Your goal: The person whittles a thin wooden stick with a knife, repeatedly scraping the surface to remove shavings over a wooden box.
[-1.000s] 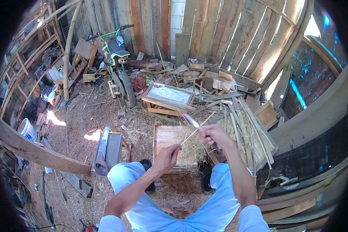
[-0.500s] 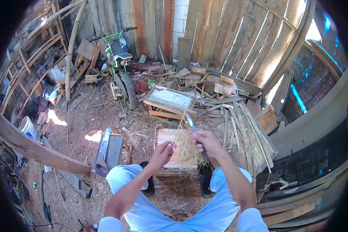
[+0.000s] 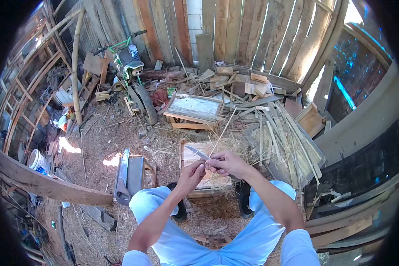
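Note:
My right hand (image 3: 229,165) is closed around a knife (image 3: 197,153), its pale blade pointing up and to the left. My left hand (image 3: 189,176) is closed in a pinch, its fingertips against those of the right. A thin wood strip (image 3: 224,129) slants up and right from where the hands meet; its lower end is hidden by the fingers, and it appears to be in the left hand's pinch. Below the hands, between my feet, a shallow wooden box (image 3: 181,155) has straw-like shavings (image 3: 228,148) along its right side.
A hand saw (image 3: 122,179) lies on a small dark-topped stool (image 3: 136,172) by my left knee. Long strips (image 3: 286,142) are piled on a board at right. Ahead are a wooden frame (image 3: 195,108), scrap wood (image 3: 248,84) and a small motorbike (image 3: 139,95). A white bucket (image 3: 39,160) stands left.
My right hand has come down and left to meet the left hand, and the knife has swung from pointing up to pointing left. The view has shifted slightly.

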`<state>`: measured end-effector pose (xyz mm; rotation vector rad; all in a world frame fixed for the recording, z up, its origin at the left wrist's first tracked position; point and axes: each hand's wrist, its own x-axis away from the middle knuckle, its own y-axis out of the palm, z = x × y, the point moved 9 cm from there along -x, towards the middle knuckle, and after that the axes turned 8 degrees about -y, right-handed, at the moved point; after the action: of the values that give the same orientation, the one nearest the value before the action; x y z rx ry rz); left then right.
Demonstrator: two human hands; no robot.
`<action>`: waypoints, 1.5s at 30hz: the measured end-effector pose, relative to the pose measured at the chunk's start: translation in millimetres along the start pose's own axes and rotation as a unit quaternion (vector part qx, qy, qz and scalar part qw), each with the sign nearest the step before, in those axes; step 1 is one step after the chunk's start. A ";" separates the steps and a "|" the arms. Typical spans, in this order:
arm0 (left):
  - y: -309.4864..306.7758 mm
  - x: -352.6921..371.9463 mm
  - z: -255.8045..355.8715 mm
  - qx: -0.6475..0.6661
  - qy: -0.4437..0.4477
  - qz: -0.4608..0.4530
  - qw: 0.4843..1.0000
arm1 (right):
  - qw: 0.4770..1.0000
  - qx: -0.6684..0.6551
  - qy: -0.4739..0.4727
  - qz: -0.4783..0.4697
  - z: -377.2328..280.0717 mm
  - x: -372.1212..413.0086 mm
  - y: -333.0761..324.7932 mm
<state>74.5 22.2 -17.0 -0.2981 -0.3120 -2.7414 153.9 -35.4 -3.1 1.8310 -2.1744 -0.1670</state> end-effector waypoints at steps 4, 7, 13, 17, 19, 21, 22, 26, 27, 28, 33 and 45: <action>-8.1 5.9 -13.2 -0.042 -0.012 -0.031 0.999 | 0.992 0.027 0.013 0.122 -13.5 7.7 -41.6; -10.9 12.6 -18.7 -0.091 0.003 -0.019 0.996 | 0.992 -0.050 -0.013 0.114 -38.8 18.2 -67.8; -8.8 9.7 -0.4 -0.142 0.065 0.027 0.987 | 0.999 -0.004 0.034 0.005 4.6 7.0 -0.2; -12.0 21.2 14.4 -0.216 0.113 0.064 0.968 | 0.999 0.008 0.048 0.005 -3.7 6.4 -2.9; -12.5 20.3 10.1 -0.198 0.085 0.066 0.974 | 0.999 0.005 0.043 0.001 -4.8 5.9 -7.3; -17.4 29.4 -0.7 -0.205 0.061 0.049 0.976 | 0.967 0.059 -0.030 0.247 -32.7 17.2 -72.0; -17.3 32.7 -8.7 -0.217 0.038 0.031 0.975 | 0.974 -0.014 -0.054 0.222 -50.4 23.0 -100.2; -37.5 30.5 -7.8 -0.149 0.046 0.088 0.984 | 0.941 -0.085 -0.140 0.295 -75.2 56.4 -151.9; -36.9 23.6 -4.3 -0.145 0.046 0.090 0.984 | 0.942 -0.082 -0.137 0.294 -74.6 56.6 -143.4; -34.1 16.2 -0.5 -0.172 0.052 0.085 0.980 | 0.959 -0.086 -0.125 0.239 -69.4 49.3 -122.7; -11.1 5.5 10.9 -0.215 0.102 0.071 0.969 | 0.999 0.013 0.026 0.023 -19.3 15.1 -10.0; -0.1 15.8 23.7 -0.261 0.122 0.083 0.954 | 0.992 0.041 0.013 0.116 -28.5 17.3 -38.5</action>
<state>63.9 23.0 9.4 -0.1068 0.4902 -2.6083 196.1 -56.6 15.9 1.5948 -2.3849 -0.0038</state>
